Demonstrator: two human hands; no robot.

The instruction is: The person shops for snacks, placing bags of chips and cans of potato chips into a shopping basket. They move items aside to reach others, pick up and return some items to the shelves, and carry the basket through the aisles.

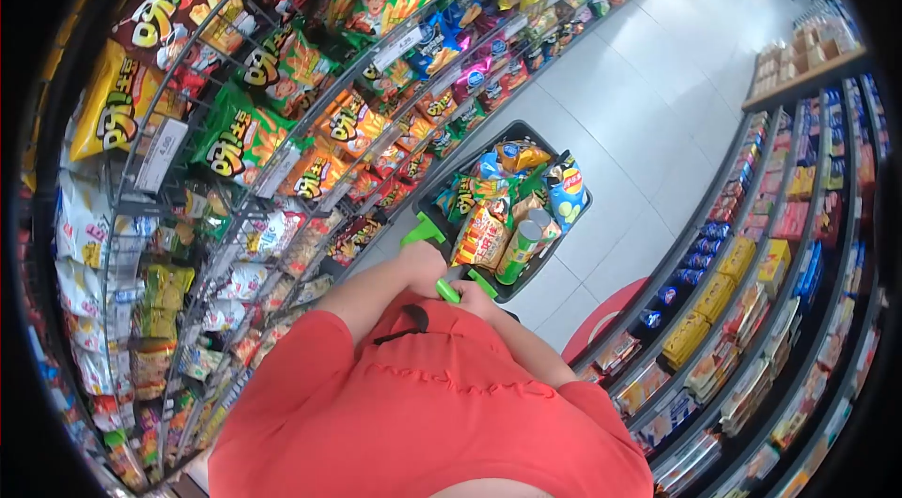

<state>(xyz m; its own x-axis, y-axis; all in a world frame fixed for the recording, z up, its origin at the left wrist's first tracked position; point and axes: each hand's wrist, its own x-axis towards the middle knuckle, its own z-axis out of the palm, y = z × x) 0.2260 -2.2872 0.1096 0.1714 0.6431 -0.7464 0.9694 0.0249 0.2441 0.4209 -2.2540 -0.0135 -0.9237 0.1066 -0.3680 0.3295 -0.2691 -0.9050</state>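
Observation:
Both my hands are on the green handle [447,290] of a dark shopping cart [580,227]. My left hand [423,266] is closed round the handle's left part, and my right hand [476,299] is closed round its right part. Inside the cart, just beyond my hands, lie several snack bags, among them a red and yellow bag [482,237], green bags [481,193] and a blue chip bag [567,188]. A green can [520,252] with a clear lid leans at the near right of the cart.
Tall wire shelves [211,216] packed with snack bags run along the left, close to the cart. Curved shelves [742,282] of packaged goods line the right. A pale tiled floor [639,113] stretches ahead between them, with a red floor marking [601,315] at the right.

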